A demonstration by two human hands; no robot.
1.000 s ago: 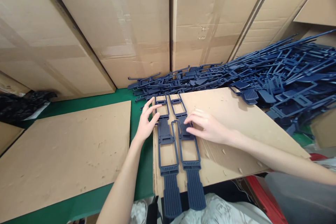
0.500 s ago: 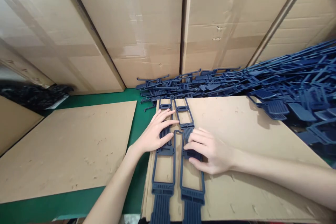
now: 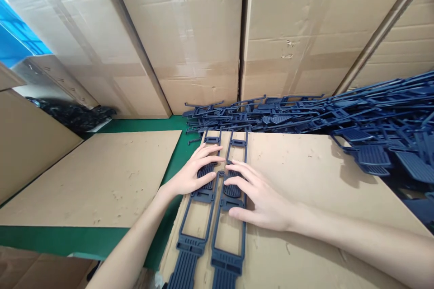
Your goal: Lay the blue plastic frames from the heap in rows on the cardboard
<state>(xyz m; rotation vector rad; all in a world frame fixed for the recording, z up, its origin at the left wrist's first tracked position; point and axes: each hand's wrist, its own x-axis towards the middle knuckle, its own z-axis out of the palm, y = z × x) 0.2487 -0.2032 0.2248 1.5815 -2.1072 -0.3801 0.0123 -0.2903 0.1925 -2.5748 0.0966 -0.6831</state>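
Note:
Two long dark blue plastic frame pieces lie side by side on a cardboard sheet (image 3: 305,176). My left hand (image 3: 193,172) rests flat on the left piece (image 3: 195,216), fingers stretched out over its ribbed middle. My right hand (image 3: 259,196) lies flat on the right piece (image 3: 227,230), fingers spread and pointing left. Neither hand grips anything. Both pieces run from the sheet's far edge to its near edge.
A big heap of the same blue pieces (image 3: 356,113) lies along the back and right. Tall cardboard boxes (image 3: 190,40) wall off the back. A second cardboard sheet (image 3: 101,176) lies at left on the green surface (image 3: 142,124). Black material (image 3: 71,115) sits at far left.
The view has tilted up and left. Both hands have flattened onto the two pieces; my right hand has uncurled from a loose grip at the right piece's ribbed part.

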